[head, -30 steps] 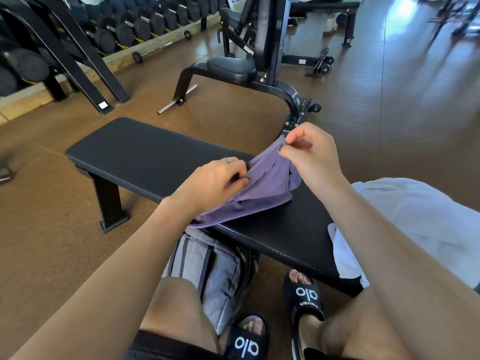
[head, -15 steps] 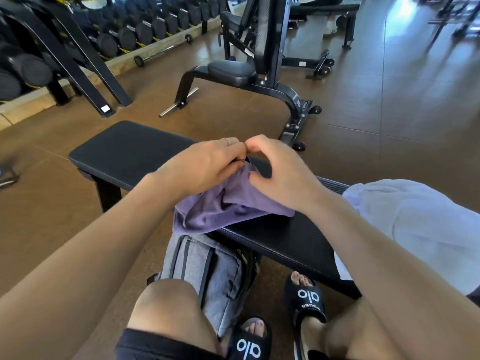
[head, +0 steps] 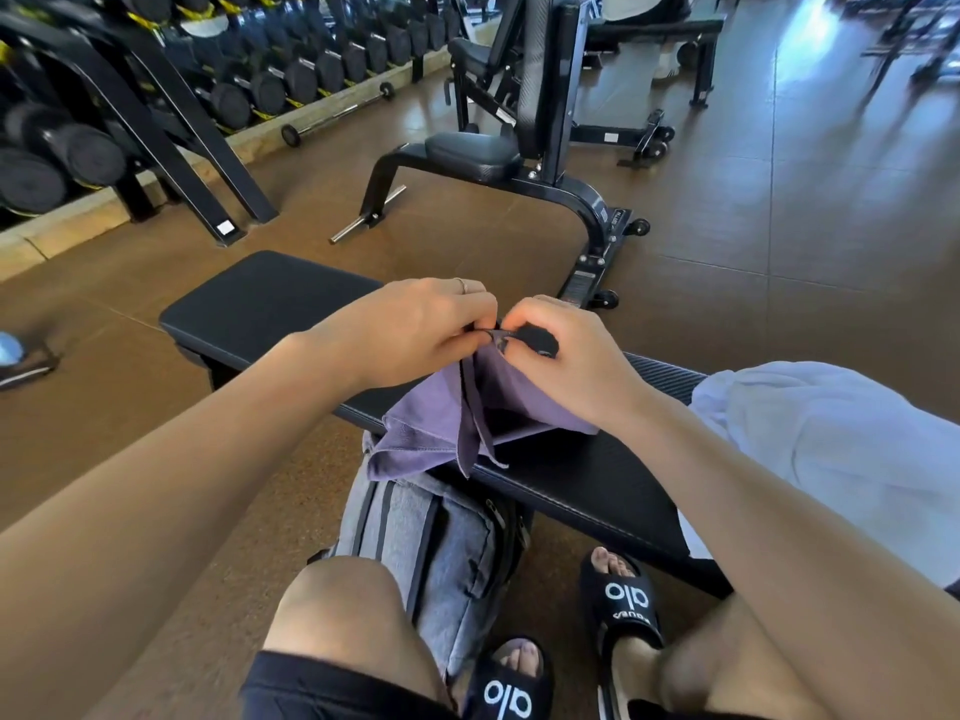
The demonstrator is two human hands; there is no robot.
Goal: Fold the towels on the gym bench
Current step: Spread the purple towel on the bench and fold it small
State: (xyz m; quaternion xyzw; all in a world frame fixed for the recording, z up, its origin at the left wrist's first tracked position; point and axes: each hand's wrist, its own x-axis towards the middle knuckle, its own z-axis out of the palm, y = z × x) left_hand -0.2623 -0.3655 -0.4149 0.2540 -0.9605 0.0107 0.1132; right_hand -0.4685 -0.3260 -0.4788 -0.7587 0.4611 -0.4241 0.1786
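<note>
Both hands meet over a flat gym bench, the left hand (head: 415,330) and right hand (head: 566,356) each closing a pinching grip on the hemmed edge of a soft purple towel (head: 431,428). The cloth drapes in loose folds over the padded black surface (head: 270,304). A rumpled white towel (head: 831,439) lies at the right, a grey fabric bag (head: 441,553) beneath.

Brown rubber floor (head: 779,210) with window glare far right; a dumbbell rack (head: 171,96) lines the left, an adjustable incline bench (head: 519,142) stands mid-room.
</note>
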